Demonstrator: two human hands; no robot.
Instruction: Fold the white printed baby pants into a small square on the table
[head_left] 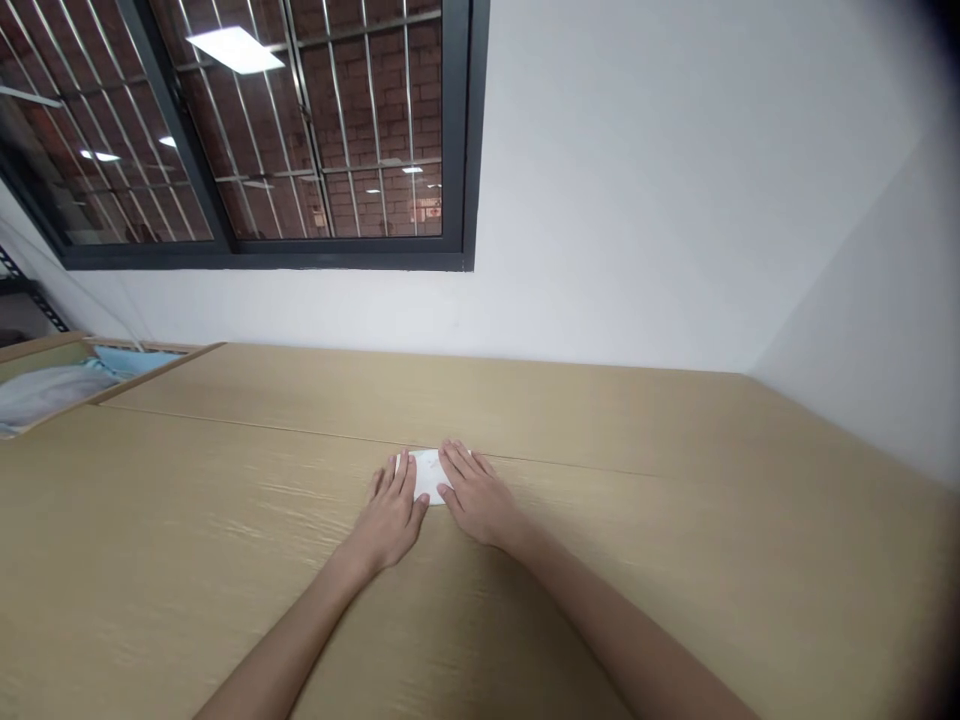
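A small white sheet or cloth [429,478] lies flat on the wide tan surface [225,520], just below a thin seam line. My left hand [391,512] rests palm down with its fingers on the sheet's left edge. On the right side of the same sheet, my right hand [478,497] lies flat, fingers stretched and a little apart. Both hands press on the sheet without gripping it. The parts of the sheet under my fingers are hidden.
At the far left is an open box [52,420] holding pale plastic and blue material. A white wall [615,200] rises behind the tan surface, with a dark-framed, barred window [345,255]. Dark shelving [37,300] shows at the left edge.
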